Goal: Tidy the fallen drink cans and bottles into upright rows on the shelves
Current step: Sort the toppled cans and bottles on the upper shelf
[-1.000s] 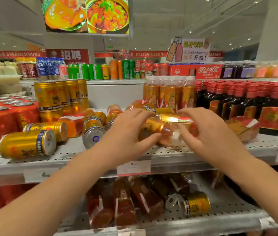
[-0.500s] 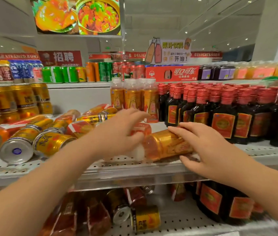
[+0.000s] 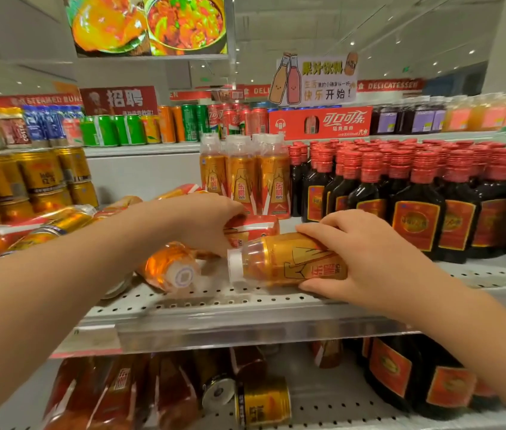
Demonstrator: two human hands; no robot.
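The right hand (image 3: 366,259) grips a fallen orange drink bottle (image 3: 292,259), fingers curled over its labelled body and thumb beneath. This bottle lies on its side near the front of the perforated shelf (image 3: 245,301), with its white cap pointing left. The left hand (image 3: 208,225) reaches in just beside it, fingers curved down over a second fallen bottle with a red-and-white label (image 3: 253,228), which lies just behind the first. A third orange bottle (image 3: 171,268) lies below the left wrist, its cap facing the camera.

Behind the hands, a short row of upright orange bottles (image 3: 242,178) stands at the back of the shelf. To their right are packed rows of dark red-capped bottles (image 3: 416,206). To the left, stacked gold cans (image 3: 38,175) stand behind more toppled cans and bottles (image 3: 56,223). On the lower shelf lie several tipped reddish bottles (image 3: 121,392) and a gold can (image 3: 262,401).
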